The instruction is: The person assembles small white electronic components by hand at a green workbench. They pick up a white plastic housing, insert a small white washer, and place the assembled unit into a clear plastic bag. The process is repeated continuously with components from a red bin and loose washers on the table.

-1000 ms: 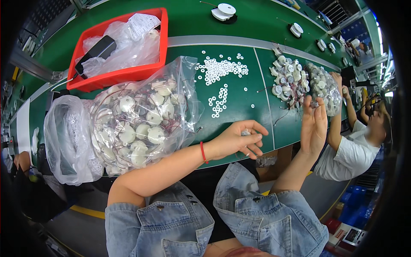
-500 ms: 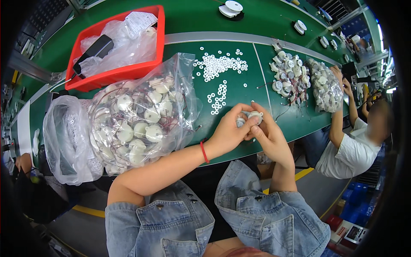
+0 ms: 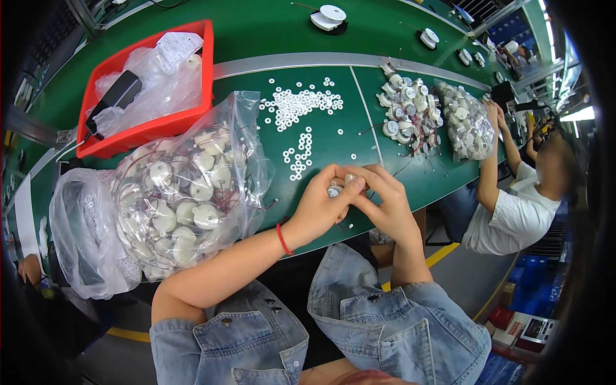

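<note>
Two counted, together above the near edge of the green table (image 3: pixel 327 147): left hand (image 3: pixel 327 200) and right hand (image 3: pixel 389 206). Clock directions taken from there, 12 pointing away from the body. Closed by curled left fingers: a small round part (image 3: pixel 333 192), mostly covered. Bent in against the left from 3 o'clock: right thumb and fingers, grip hidden, cannot tell whether clamped on anything. Held low and near the chest, presumably for steadiness and a close view.

Spread loose at 11 o'clock: white rings (image 3: pixel 300 106), apparently for easy single picking. Heaped at 1 o'clock: wired motors (image 3: pixel 410 106), probably within right-hand reach.

Also noted at 2 o'clock: clear bag of motors (image 3: pixel 465 122), beside a co-worker (image 3: pixel 513 215). At 9 o'clock: large bag of white wired parts (image 3: pixel 186 199), bulging close to the left forearm and likely to limit elbow room; past it, open bag of rings (image 3: pixel 96 231). At 10 o'clock: red tray (image 3: pixel 206 64) with crumpled plastic and black adapter (image 3: pixel 115 99). Straying from the heap: thin leads, liable to snag.
</note>
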Available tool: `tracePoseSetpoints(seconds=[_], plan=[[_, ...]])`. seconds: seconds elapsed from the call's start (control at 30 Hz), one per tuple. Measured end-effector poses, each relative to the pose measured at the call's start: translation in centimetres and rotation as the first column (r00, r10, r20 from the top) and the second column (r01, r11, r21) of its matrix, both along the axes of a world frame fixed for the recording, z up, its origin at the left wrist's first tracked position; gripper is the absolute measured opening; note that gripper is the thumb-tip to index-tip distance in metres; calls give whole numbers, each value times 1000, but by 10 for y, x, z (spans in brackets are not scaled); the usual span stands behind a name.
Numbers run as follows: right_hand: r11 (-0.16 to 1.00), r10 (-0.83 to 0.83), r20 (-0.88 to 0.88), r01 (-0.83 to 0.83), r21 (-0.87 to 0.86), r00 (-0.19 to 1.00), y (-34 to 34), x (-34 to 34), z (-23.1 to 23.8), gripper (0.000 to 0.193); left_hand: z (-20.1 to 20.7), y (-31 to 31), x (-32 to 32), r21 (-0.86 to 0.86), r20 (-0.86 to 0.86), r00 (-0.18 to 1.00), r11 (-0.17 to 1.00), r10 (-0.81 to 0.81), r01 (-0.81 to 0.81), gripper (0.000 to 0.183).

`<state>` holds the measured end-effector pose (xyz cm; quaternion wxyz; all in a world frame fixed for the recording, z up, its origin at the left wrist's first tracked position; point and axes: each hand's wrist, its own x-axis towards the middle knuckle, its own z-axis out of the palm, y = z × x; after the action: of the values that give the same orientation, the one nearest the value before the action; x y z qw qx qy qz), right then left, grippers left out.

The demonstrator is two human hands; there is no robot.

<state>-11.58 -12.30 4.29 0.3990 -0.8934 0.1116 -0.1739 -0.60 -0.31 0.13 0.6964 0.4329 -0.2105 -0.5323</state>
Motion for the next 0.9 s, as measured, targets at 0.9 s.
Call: tracePoseSetpoints(seconds=[0.9], plan=[[939, -276, -79, 286, 191, 958, -44, 17, -44, 19, -6, 6, -8, -33, 650, 741, 968, -167, 247, 17]])
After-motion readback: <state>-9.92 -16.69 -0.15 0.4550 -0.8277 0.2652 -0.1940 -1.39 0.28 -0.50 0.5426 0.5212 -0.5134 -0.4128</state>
